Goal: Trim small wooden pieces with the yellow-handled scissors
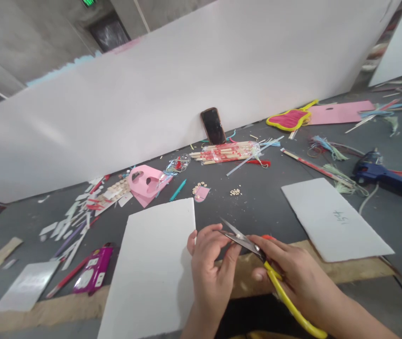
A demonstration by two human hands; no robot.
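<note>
My right hand [289, 266] is closed around a pair of scissors [275, 278] with yellow handles. Their metal blades are slightly apart and point up and left, over the table's near edge. Curled beside the blades is my left hand [210, 263], its thumb and fingers drawn together near the metal; whatever they pinch is too small or hidden to make out. A large white board [151, 273] lies just left of that hand. Beyond the blades are a small pink cut piece [201, 193] with beige bits on it and a little pile of beige bits [235, 192].
A white panel [172, 89] stands along the back, with a phone [213, 125] leaning there. Wrapped sticks [227, 152] lie before it. To the right are a smaller white board [335, 221] and a blue glue gun [381, 174]. Leftward lie a purple packet [93, 270] and scattered strips.
</note>
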